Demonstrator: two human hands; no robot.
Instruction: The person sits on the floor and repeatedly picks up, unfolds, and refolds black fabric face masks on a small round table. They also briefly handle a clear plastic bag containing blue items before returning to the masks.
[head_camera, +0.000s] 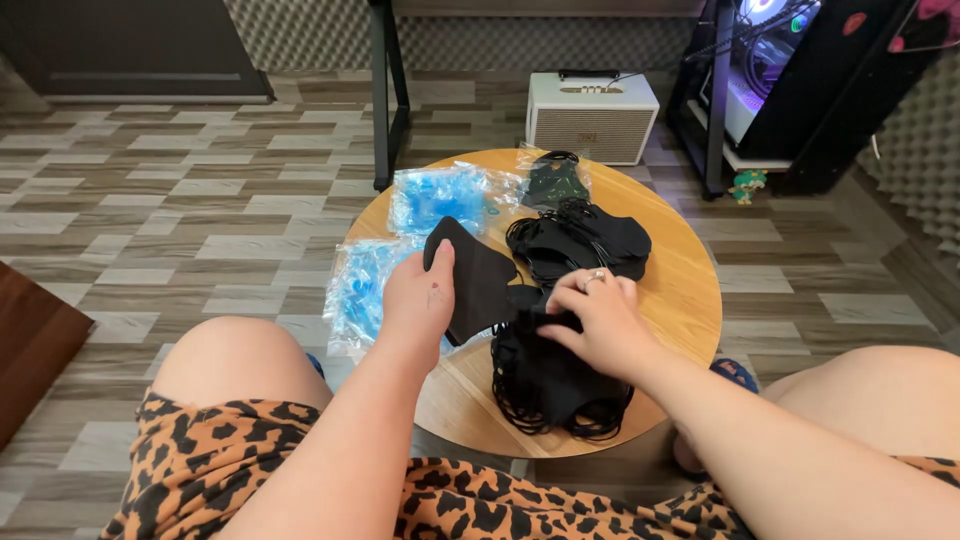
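Note:
My left hand (420, 300) holds a black face mask (475, 275) upright above a round wooden table (680, 290). My right hand (595, 320), with a ring on one finger, pinches the other side of that mask where it meets a heap of black masks (555, 390) at the table's near edge. A second heap of black masks (580, 240) lies further back.
Clear bags of blue masks (440, 195) (360, 285) lie on the table's left side, and a bag with a dark mask (553, 180) at the back. A white speaker box (590, 115), a black desk leg (385, 100) and a lit computer case (765, 60) stand beyond. My knees flank the table.

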